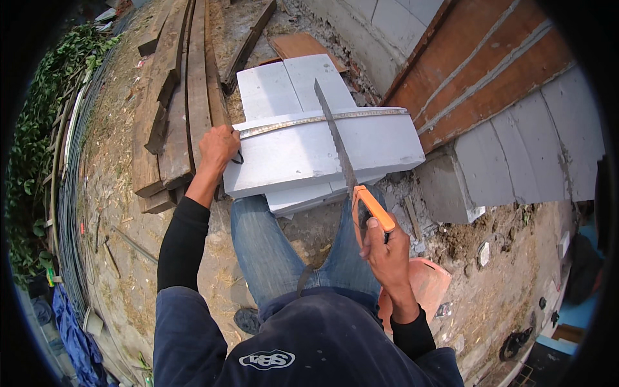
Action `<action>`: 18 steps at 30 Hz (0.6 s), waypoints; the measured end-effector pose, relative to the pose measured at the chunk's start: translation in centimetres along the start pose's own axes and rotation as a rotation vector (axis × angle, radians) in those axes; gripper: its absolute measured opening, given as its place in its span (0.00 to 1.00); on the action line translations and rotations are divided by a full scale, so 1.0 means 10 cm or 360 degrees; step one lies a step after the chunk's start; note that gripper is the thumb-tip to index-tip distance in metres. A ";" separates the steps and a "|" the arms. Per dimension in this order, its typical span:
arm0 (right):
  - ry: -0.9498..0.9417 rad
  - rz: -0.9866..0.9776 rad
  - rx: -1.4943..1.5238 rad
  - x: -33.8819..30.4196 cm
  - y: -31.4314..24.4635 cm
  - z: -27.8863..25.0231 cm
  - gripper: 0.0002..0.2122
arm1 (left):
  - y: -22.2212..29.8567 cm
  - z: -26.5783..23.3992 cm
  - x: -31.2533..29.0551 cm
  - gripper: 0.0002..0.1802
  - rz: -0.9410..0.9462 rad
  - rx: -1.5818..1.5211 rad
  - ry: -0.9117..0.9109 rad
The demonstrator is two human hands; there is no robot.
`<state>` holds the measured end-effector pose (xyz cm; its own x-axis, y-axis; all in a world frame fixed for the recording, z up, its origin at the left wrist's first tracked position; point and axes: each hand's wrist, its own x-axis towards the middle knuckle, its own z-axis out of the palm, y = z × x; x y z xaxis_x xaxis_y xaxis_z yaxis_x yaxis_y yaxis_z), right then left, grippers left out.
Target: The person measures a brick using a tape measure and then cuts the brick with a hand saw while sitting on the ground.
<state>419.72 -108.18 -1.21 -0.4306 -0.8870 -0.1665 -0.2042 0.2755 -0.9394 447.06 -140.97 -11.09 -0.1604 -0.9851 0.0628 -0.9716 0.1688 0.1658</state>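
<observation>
While the saw point(344, 158) is gripped by the right hand point(387, 258), the tape measure point(284, 123) is held by the left hand point(218, 147) at the left end of the long white block point(290, 158). Right fingers are wrapped around the orange handle point(379, 209), pressed together. Left fingers are curled around the tape measure's near end, exact grip partly hidden; a black strap point(239, 158) is seen just below. The tape measure is stretched along the block's top toward its right end. The saw is pointed away from the body and crossed over tape and block; whether the block is touched by the blade point(336, 135) cannot be told. The long white block is laid across other white blocks point(265, 93), just beyond the legs point(258, 240). Wooden planks point(200, 84) are stacked left, near the left hand. A brown panel point(474, 74) is seen at right. An orange plastic piece point(432, 280) is placed near the right hand.
</observation>
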 end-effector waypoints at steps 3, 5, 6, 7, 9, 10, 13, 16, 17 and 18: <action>0.0014 0.0001 0.0003 -0.01 0.01 0.00 0.13 | 0.03 -0.03 -0.01 0.18 -0.0010 -0.0006 -0.0018; 0.0012 -0.0003 -0.0017 0.00 0.00 0.00 0.13 | 0.04 -0.04 -0.02 0.18 -0.0015 -0.0006 -0.0025; 0.0007 -0.0001 -0.0016 0.00 0.00 0.00 0.14 | 0.03 -0.05 -0.02 0.18 -0.0016 -0.0005 -0.0030; 0.0002 0.0001 -0.0016 0.01 0.00 0.00 0.14 | 0.03 -0.05 -0.01 0.18 -0.0016 -0.0004 -0.0034; -0.0007 0.0015 -0.0024 0.01 0.01 -0.01 0.14 | 0.03 -0.05 -0.01 0.18 -0.0012 0.0004 -0.0030; -0.0012 0.0026 -0.0031 0.01 0.02 -0.01 0.14 | 0.03 -0.05 -0.01 0.18 -0.0010 0.0008 -0.0028; -0.0022 0.0038 -0.0027 0.01 0.03 -0.02 0.15 | 0.05 -0.05 0.00 0.18 -0.0018 0.0037 -0.0033; -0.0045 0.0041 -0.0023 0.02 0.01 -0.03 0.15 | 0.03 -0.06 -0.01 0.18 -0.0032 0.0054 -0.0033; -0.0051 0.0040 -0.0027 0.03 0.00 -0.04 0.15 | 0.04 -0.06 -0.01 0.19 -0.0026 0.0052 -0.0032; -0.0044 0.0037 -0.0024 0.03 0.01 -0.04 0.15 | 0.04 -0.06 -0.01 0.19 -0.0020 0.0049 -0.0031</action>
<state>419.25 -108.27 -1.21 -0.4109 -0.8902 -0.1969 -0.2079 0.3017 -0.9304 446.79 -140.78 -10.43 -0.1515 -0.9876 0.0416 -0.9784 0.1558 0.1361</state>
